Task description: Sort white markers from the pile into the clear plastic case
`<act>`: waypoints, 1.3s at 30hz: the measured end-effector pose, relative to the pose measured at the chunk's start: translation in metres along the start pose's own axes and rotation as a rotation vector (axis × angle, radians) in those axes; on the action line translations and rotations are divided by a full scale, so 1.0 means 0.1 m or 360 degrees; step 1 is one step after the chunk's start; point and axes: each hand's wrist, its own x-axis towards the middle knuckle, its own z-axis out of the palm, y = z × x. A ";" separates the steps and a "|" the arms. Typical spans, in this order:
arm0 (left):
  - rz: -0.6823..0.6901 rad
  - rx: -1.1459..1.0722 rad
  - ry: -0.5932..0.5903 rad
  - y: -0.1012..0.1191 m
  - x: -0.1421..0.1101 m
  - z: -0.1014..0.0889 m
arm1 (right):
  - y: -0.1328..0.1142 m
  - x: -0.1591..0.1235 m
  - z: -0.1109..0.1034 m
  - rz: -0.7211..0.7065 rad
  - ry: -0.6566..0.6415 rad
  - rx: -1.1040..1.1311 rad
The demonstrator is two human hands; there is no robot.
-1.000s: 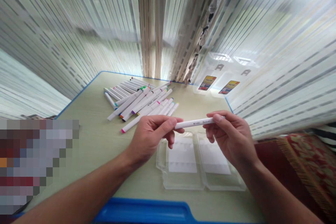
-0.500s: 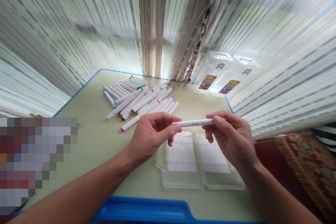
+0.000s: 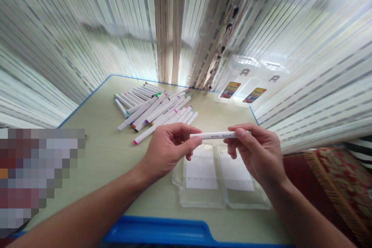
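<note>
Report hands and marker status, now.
Left hand and right hand pinching white marker, held level. Clear plastic case below. Loose markers beyond left hand.

Inspection notes a pale green counter [image 3: 116,151] with blue edging, a blue plastic tray rim [image 3: 154,232] at its near side, labelled clear plastic cases [image 3: 241,81] at the far corner, translucent striped blinds [image 3: 87,46], a beige curtain [image 3: 165,27], and fringed red patterned cloth [image 3: 343,186] at right.
</note>
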 end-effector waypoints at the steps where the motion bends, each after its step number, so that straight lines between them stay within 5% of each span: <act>1: 0.0004 0.0024 0.0011 0.00 0.00 0.00 | 0.00 0.00 0.00 -0.0001 -0.0001 -0.0005; 14: -0.0032 -0.0341 -0.0110 -0.02 -0.01 0.01 | -0.03 0.05 0.02 0.0260 0.0053 0.0183; 26: -0.0029 -0.0128 -0.0060 -0.02 0.01 0.01 | 0.01 -0.03 0.00 0.0043 -0.0024 -0.0011; 39: -0.0126 -0.0435 -0.0076 0.01 0.00 0.00 | 0.05 -0.08 -0.05 -0.0185 -0.0173 -0.0120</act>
